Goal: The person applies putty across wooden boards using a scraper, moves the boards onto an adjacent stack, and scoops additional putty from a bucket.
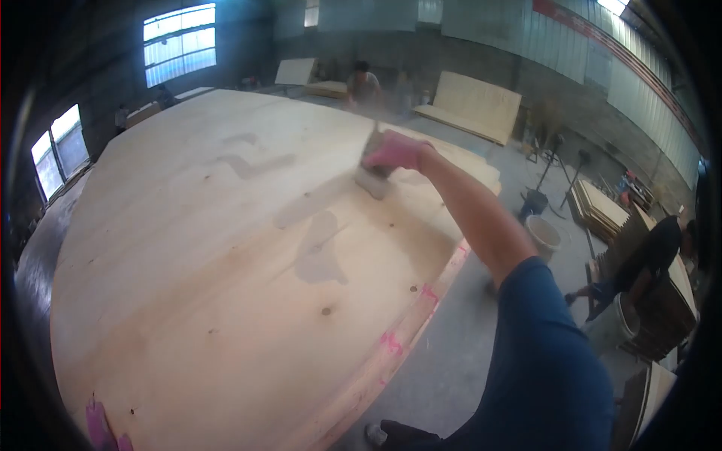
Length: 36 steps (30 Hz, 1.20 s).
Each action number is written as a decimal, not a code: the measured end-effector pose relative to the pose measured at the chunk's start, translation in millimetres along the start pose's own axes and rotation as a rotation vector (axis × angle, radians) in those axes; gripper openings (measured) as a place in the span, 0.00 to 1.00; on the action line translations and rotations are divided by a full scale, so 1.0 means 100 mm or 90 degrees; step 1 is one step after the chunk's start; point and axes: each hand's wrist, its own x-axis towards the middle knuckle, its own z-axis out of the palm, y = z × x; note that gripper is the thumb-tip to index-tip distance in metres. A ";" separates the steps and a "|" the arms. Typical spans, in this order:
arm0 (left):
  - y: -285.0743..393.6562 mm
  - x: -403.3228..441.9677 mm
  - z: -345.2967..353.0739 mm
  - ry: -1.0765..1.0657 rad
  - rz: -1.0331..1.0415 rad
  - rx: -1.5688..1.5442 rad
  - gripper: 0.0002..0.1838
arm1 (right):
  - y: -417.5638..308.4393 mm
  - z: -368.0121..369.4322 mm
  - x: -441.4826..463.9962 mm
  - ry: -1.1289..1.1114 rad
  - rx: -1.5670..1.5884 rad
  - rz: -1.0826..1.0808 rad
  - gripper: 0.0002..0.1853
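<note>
My right hand (pixel 400 152), in a pink glove, is stretched far forward over a large pale plywood sheet (pixel 188 316). It is closed on a broad-bladed scraper (pixel 371 150), blurred by motion, whose lower edge meets the wood. Grey filler (pixel 370 183) lies right below the blade. Another smeared filler patch (pixel 320 252) is nearer to me, and thinner streaks (pixel 256 164) mark the far left. At the bottom left corner, only pink-gloved fingers of my left hand (pixel 99 425) show, over the sheet; whether they grip anything is hidden.
Pink marks (pixel 391 343) run along the right edge of the stacked sheets. A person (pixel 365 86) stands beyond the far edge; another person (pixel 654 259) bends at the right near a white bucket (pixel 626 317). A second bucket (pixel 541 236) and stacked boards (pixel 598 207) stand on the floor.
</note>
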 end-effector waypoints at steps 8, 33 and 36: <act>-0.17 0.03 -0.06 0.007 0.162 0.287 0.35 | -0.62 0.06 -1.54 -0.164 0.040 -0.110 0.18; -2.28 0.66 -0.86 0.025 0.285 0.220 0.30 | -1.23 0.61 -1.68 0.218 -0.186 0.223 0.18; -2.52 0.69 -0.81 0.051 0.335 0.159 0.34 | -1.61 0.75 -1.81 0.092 -0.171 0.089 0.19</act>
